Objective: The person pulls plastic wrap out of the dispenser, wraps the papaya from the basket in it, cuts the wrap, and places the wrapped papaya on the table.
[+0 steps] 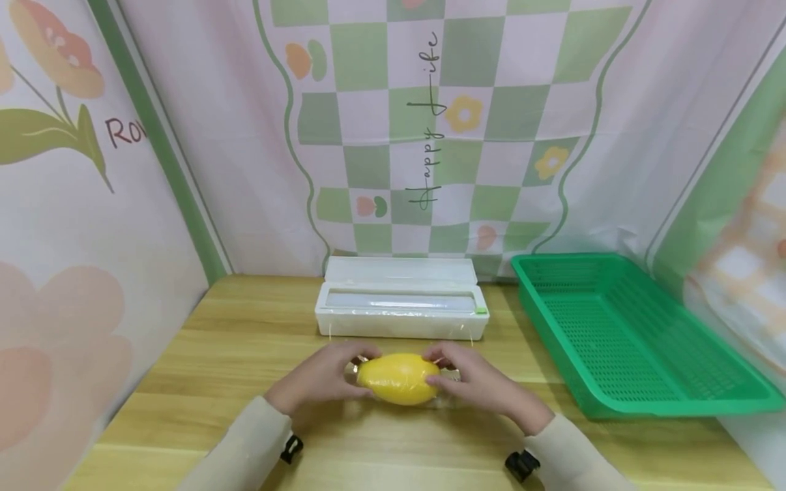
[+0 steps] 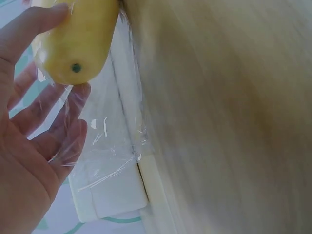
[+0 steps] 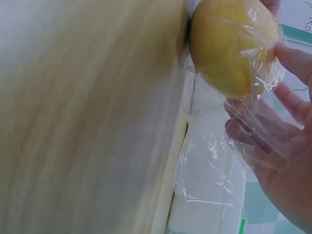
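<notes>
A smooth, oblong yellow fruit [image 1: 400, 379], mango-like in shape, lies crosswise between the two hands, in front of the white box. Clear cling film [image 2: 105, 139] covers it and trails loosely past its ends. At the narrower left end, the left hand [image 1: 327, 376] holds the fruit with thumb on the near side and fingers behind; a small dark green stem spot shows there in the left wrist view. The right hand [image 1: 479, 380] grips the wider right end the same way. Creased film [image 3: 273, 131] lies over that hand's lower fingers in the right wrist view.
Just behind the hands stands a white cling film dispenser [image 1: 402, 326], lid up, a green slider [image 1: 481, 310] at its right end. A green slotted basket [image 1: 589, 395] occupies the right side of the wooden table [image 1: 202, 382]. Printed curtains [image 1: 417, 116] hang behind and at both sides.
</notes>
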The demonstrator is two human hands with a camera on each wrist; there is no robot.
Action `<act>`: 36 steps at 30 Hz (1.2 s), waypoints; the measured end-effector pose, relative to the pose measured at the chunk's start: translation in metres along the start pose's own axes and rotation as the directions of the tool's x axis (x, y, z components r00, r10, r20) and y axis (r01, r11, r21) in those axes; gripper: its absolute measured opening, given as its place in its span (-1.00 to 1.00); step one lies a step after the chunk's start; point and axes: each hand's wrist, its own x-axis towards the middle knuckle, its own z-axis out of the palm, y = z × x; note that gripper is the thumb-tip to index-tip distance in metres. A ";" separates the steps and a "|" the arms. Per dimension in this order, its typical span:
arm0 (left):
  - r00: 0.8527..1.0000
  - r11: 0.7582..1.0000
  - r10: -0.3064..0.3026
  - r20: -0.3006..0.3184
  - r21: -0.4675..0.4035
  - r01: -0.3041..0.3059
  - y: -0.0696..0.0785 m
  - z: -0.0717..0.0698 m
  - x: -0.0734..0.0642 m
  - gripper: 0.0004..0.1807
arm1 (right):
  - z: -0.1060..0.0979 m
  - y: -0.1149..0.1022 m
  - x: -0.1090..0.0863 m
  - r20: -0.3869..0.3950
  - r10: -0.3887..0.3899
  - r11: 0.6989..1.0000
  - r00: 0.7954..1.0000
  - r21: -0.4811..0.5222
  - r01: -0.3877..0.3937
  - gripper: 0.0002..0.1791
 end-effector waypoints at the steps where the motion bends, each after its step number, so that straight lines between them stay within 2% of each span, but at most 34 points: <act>1: 1.000 1.000 -0.002 0.008 -0.013 0.002 0.001 0.000 0.000 -0.36 | 0.000 -0.001 -0.001 0.009 0.001 1.000 1.000 0.017 -0.001 -0.61; 7: 0.998 0.995 -0.004 0.065 -0.103 0.011 0.008 -0.003 -0.003 -0.45 | -0.001 -0.003 -0.010 0.060 0.043 0.996 0.997 0.081 -0.048 -0.55; 11: 0.997 0.991 -0.022 0.075 -0.133 0.031 0.010 -0.004 -0.005 -0.45 | -0.001 -0.002 -0.013 0.041 0.029 0.998 0.999 0.047 -0.031 -0.57; 14: 0.996 0.989 -0.036 0.081 -0.142 0.047 0.011 -0.004 -0.005 -0.44 | 0.001 -0.004 -0.015 -0.009 0.010 1.000 1.000 -0.019 -0.010 -0.59; 17: 0.995 0.987 -0.052 0.089 -0.148 0.065 0.010 -0.004 -0.005 -0.43 | 0.004 -0.007 -0.018 -0.096 -0.062 0.992 0.993 -0.115 0.051 -0.62; 20: 0.994 0.986 -0.063 0.093 -0.151 0.077 0.009 -0.004 -0.005 -0.42 | 0.008 -0.012 -0.018 -0.177 -0.203 0.960 0.963 -0.232 0.159 -0.65; 22: 0.994 0.986 -0.065 0.092 -0.150 0.078 0.008 -0.004 -0.004 -0.42 | 0.010 -0.014 -0.017 -0.194 -0.286 0.925 0.938 -0.312 0.217 -0.64; 24: 0.994 0.986 -0.069 0.086 -0.144 0.081 0.008 -0.004 -0.003 -0.42 | 0.012 -0.016 -0.017 -0.177 -0.303 0.909 0.937 -0.350 0.228 -0.56; 26: 0.993 0.987 -0.086 0.077 -0.131 0.096 0.008 -0.005 -0.002 -0.41 | 0.013 -0.018 -0.018 -0.151 -0.259 0.912 0.954 -0.364 0.190 -0.43; 28: 0.993 0.987 -0.099 0.064 -0.123 0.106 0.007 -0.005 -0.001 -0.41 | 0.014 -0.018 -0.019 -0.128 -0.170 0.928 0.977 -0.355 0.115 -0.29; 30: 0.992 0.986 -0.112 0.054 -0.120 0.118 0.007 -0.004 -0.001 -0.40 | 0.016 -0.019 -0.019 -0.120 -0.079 0.940 0.990 -0.340 0.034 -0.21; 33: 0.992 0.985 -0.117 0.045 -0.120 0.122 0.008 -0.004 0.000 -0.40 | 0.020 -0.021 -0.017 -0.125 0.003 0.942 0.992 -0.333 -0.045 -0.14; 36: 0.991 0.984 -0.129 0.042 -0.119 0.133 0.008 -0.004 0.001 -0.40 | 0.023 -0.025 -0.013 -0.144 0.044 0.934 0.989 -0.345 -0.092 -0.11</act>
